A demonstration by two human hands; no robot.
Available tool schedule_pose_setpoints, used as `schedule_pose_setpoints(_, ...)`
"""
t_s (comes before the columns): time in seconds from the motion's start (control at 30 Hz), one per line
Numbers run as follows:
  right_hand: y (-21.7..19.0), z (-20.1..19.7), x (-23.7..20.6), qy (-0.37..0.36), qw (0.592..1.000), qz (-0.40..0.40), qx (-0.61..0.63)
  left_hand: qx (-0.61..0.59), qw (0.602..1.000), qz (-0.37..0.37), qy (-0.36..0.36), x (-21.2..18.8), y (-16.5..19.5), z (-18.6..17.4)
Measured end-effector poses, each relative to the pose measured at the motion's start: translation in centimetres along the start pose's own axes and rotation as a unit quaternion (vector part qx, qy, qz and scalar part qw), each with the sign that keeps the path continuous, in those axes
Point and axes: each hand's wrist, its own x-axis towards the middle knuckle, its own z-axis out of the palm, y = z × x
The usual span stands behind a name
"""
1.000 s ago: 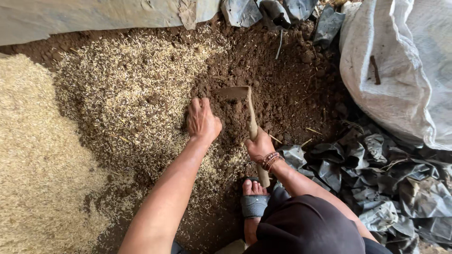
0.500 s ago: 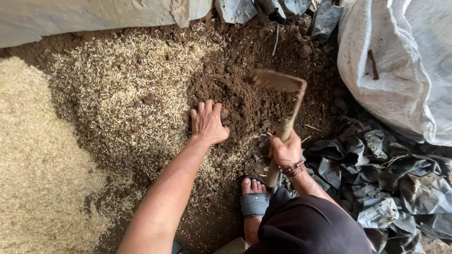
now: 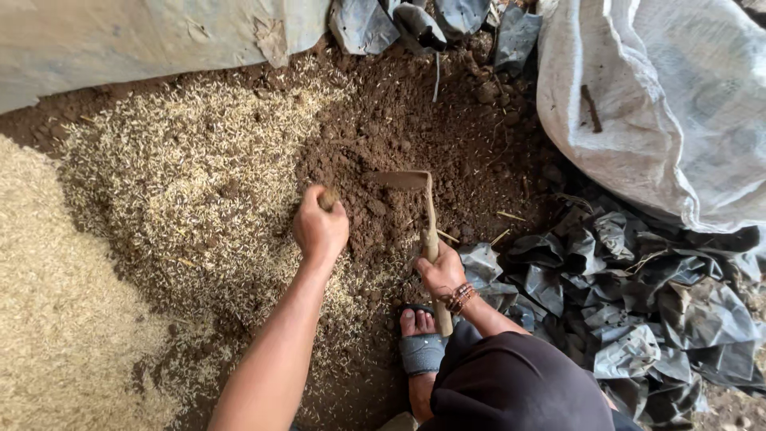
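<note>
Counted contents, head view. 2 hands: 1 left hand (image 3: 319,227), closed on a small clod at scene centre, and 1 right hand (image 3: 440,271), wrapped round the handle of 1 short hoe (image 3: 423,209). 1 beaded bracelet (image 3: 460,298) on the right wrist. 1 sandalled foot (image 3: 420,345), near centre. 1 mound of dark soil (image 3: 415,136), far centre. 1 spread of pale husks (image 3: 120,239), left. 1 large white sack (image 3: 662,104), far right. 1 heap of crumpled black plastic bags (image 3: 638,295), right; single bags cannot be counted.
</note>
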Motion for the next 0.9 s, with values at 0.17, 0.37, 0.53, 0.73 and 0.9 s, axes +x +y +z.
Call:
schedule_pose_setpoints(0.17, -1.2, 0.1, -1.1, 0.02, 0.999, 0.026, -0.02, -0.133, 0.978, -0.069, -0.144, -1.6, 8.3, -1.5)
schedule_pose_setpoints(0.37, -3.5, -1.3, -1.9, 0.052, 0.99, 0.035, 0.125, -0.346, 0.874, 0.307, -0.147, 2.4, 19.8, -2.8)
schedule_pose_setpoints(0.53, -3.8, -2.9, -0.8, 0.203, 0.907, -0.128, 0.347, -0.042, 0.944, 0.326, 0.037, -1.2, 10.2, -2.9)
schedule_pose_setpoints(0.73, -3.9, 0.8, -2.3, 0.036, 0.999, 0.026, 0.014, 0.26, 0.922, 0.274, -0.088, -6.2, 0.7, 3.3)
schedule_pose_setpoints(0.9, -5.0, -1.2, -2.8, 0.076, 0.983, 0.005, 0.164, 0.347, 0.886, 0.278, -0.136, -2.9, 1.6, 6.4)
